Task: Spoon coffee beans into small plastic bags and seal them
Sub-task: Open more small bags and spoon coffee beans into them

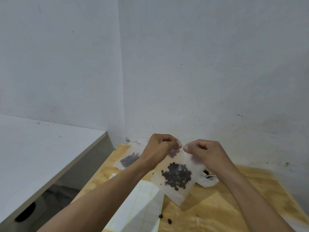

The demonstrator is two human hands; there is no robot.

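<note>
Above the table [217, 206] — both hands, left hand [160, 148] and right hand [203, 150], pinch the bag [177, 180].

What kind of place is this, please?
Probably a makeshift packing corner in a plain room: a plywood table against bare white walls, with hands holding a bag of coffee beans.
</note>
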